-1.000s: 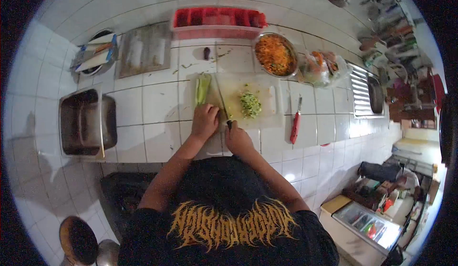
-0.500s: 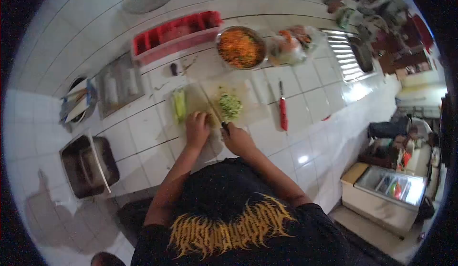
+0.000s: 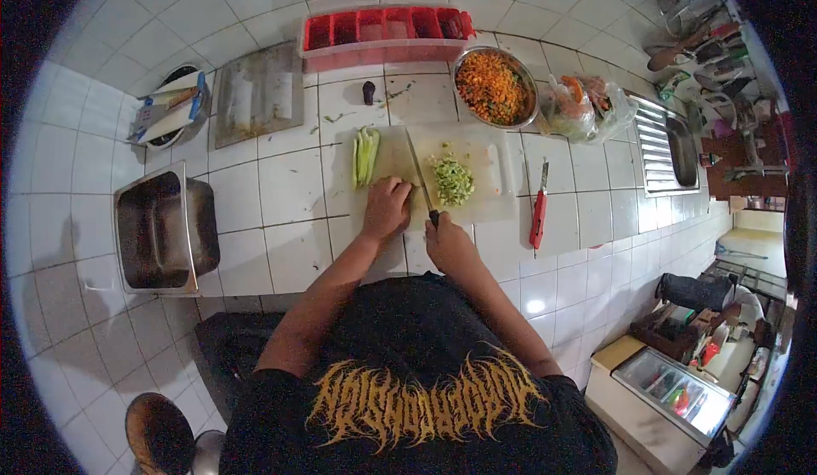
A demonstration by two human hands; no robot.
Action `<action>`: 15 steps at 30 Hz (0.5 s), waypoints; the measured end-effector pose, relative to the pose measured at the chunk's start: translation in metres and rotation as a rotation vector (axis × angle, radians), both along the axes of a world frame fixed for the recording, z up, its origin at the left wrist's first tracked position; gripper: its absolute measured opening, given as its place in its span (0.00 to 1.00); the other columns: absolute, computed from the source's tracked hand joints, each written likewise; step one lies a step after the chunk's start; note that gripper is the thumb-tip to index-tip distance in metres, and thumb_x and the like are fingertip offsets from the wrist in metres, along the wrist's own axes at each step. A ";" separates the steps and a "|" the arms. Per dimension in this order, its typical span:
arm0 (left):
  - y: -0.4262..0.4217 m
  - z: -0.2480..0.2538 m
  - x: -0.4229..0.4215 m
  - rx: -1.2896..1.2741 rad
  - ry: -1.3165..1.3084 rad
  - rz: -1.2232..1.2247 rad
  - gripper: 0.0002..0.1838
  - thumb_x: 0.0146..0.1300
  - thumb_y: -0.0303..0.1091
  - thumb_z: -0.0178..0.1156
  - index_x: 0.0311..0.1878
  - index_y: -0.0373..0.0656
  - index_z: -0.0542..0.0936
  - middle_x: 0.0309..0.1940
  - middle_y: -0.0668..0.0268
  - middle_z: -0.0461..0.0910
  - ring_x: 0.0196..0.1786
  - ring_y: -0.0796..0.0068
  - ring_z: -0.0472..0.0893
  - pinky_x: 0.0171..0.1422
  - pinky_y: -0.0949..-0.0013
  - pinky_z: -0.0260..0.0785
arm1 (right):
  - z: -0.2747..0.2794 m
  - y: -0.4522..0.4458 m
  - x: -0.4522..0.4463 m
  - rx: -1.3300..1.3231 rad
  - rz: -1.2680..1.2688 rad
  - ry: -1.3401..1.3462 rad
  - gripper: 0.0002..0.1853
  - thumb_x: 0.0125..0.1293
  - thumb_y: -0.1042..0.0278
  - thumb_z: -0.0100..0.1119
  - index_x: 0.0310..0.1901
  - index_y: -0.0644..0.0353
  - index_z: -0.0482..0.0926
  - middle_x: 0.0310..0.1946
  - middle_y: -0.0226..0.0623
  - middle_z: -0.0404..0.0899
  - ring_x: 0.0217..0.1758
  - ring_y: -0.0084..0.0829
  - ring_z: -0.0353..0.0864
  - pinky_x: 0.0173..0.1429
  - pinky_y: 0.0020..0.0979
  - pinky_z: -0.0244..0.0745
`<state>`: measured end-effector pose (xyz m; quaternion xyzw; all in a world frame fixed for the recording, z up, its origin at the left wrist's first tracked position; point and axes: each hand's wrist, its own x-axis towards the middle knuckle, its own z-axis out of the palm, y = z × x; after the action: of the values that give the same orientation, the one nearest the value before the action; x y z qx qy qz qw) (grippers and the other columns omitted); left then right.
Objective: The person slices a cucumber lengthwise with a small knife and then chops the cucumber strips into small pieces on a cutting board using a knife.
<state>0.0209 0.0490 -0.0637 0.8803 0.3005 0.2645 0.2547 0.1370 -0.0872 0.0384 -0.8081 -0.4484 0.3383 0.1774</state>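
My right hand (image 3: 449, 243) is wrapped around the dark handle of a kitchen knife (image 3: 419, 166), whose long blade points away from me across a pale cutting board (image 3: 494, 208). Close to the blade's left side, my left hand (image 3: 389, 207) presses down with curled fingers; whatever lies under them is mostly hidden. Beyond that hand, long green vegetable strips (image 3: 365, 157) lie on the board's left part. A pile of chopped pale-green vegetable (image 3: 452, 180) sits just right of the blade.
A red-handled knife (image 3: 539, 218) lies right of the board. Behind are a bowl of chopped orange vegetables (image 3: 494, 86), plastic bags (image 3: 570, 111), a red compartment container (image 3: 387, 48) and a dark purple piece (image 3: 368, 93). Sinks (image 3: 192, 228) flank the counter.
My head view has shifted, so the counter appears further right and less tilted. Both hands stay at the board, the right still gripping the knife.
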 end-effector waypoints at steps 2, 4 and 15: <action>0.000 0.021 -0.002 -0.003 0.020 0.003 0.16 0.54 0.24 0.62 0.49 0.40 0.81 0.47 0.55 0.76 0.51 0.48 0.77 0.58 0.49 0.68 | 0.008 0.000 -0.003 -0.051 0.054 -0.016 0.19 0.77 0.56 0.46 0.48 0.70 0.65 0.32 0.69 0.81 0.40 0.67 0.84 0.45 0.61 0.78; -0.003 0.024 -0.004 -0.014 0.039 -0.005 0.17 0.56 0.24 0.61 0.51 0.40 0.80 0.49 0.52 0.77 0.51 0.46 0.78 0.57 0.48 0.71 | 0.003 -0.002 -0.009 -0.090 0.016 0.001 0.20 0.77 0.56 0.46 0.50 0.70 0.66 0.32 0.68 0.82 0.40 0.67 0.84 0.45 0.61 0.79; -0.003 0.027 -0.001 -0.023 -0.033 0.039 0.13 0.55 0.25 0.63 0.46 0.39 0.79 0.42 0.55 0.77 0.49 0.48 0.77 0.57 0.48 0.68 | 0.006 0.006 -0.010 -0.132 0.031 -0.036 0.21 0.77 0.55 0.45 0.49 0.71 0.67 0.32 0.68 0.82 0.41 0.67 0.84 0.47 0.62 0.78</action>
<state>0.0202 0.0457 -0.0370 0.8669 0.3163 0.2804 0.2643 0.1268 -0.0812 0.0439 -0.8168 -0.4407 0.3555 0.1102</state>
